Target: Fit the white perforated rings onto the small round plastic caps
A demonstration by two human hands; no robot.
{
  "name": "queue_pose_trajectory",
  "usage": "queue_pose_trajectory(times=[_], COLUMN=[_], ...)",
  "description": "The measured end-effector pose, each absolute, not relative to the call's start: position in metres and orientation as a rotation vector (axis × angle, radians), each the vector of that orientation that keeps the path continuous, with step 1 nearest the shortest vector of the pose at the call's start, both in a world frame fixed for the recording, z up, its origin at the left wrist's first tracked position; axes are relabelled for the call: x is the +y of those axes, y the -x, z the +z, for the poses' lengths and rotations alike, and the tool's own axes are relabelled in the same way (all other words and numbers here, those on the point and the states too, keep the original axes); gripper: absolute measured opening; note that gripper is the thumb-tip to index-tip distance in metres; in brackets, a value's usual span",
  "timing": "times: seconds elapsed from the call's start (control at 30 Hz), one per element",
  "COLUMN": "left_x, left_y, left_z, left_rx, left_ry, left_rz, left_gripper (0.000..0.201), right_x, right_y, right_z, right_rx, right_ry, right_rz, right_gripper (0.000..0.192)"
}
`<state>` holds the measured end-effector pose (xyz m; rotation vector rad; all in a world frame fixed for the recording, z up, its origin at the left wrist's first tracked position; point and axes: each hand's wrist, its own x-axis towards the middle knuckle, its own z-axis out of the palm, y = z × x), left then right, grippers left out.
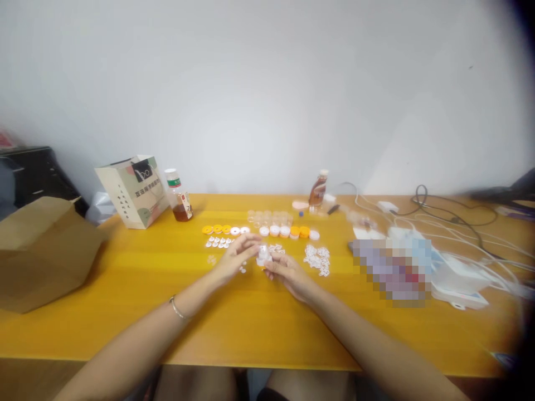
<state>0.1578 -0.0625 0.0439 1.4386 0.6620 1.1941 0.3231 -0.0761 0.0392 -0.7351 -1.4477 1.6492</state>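
Observation:
Both my hands meet over the middle of the yellow table (125, 312). My left hand (238, 253) and my right hand (288, 273) hold a small white and clear piece (263, 255) between their fingertips. A row of orange and white round caps (261, 230) lies just beyond the hands, with small clear cups (270, 216) behind it. Little white parts lie in a pile (317, 259) to the right and in a group (218, 241) to the left. A thin bracelet (178, 308) is on my left wrist.
A paper bag (134, 192) and a bottle of brown liquid (179, 197) stand at the back left. A brown cardboard box (42, 250) overhangs the left edge. A second bottle (318, 189) is at the back. Cables and white devices (455, 262) crowd the right side.

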Motion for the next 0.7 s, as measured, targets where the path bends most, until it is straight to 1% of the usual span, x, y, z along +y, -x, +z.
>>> queue_pose_trajectory(times=[0.2, 0.27, 0.4, 0.47, 0.57, 0.7], left_x=[-0.0629, -0.0647, -0.0692, -0.0696, -0.0683, -0.0681], left_y=[-0.159, -0.1583, -0.158, -0.1593, -0.162, -0.1637], left_z=[0.0432, 0.0443, 0.0467, 0.0457, 0.0418, 0.0385], left_rx=[0.715, 0.661, 0.515, 0.594, 0.764, 0.716], left_ry=[-1.518, -1.501, -1.4, -1.426, -1.501, -1.484], left_rz=[1.239, 1.189, 1.057, 1.098, 1.212, 1.17], left_gripper=[0.027, 0.027, 0.037, 0.04, 0.036, 0.036], right_x=[-0.0768, -0.0775, -0.0779, -0.0772, -0.0755, -0.0738], right_y=[-0.323, -0.323, -0.3232, -0.3234, -0.3234, -0.3231], right_z=[0.0394, 0.0388, 0.0382, 0.0384, 0.0381, 0.0363], right_rx=[-1.476, -1.451, -1.41, -1.427, -1.475, -1.492], right_ry=[0.738, 0.726, 0.671, 0.688, 0.728, 0.744], right_rz=[1.65, 1.68, 1.72, 1.693, 1.653, 1.635], right_gripper=[0.025, 0.025, 0.025, 0.024, 0.024, 0.026])
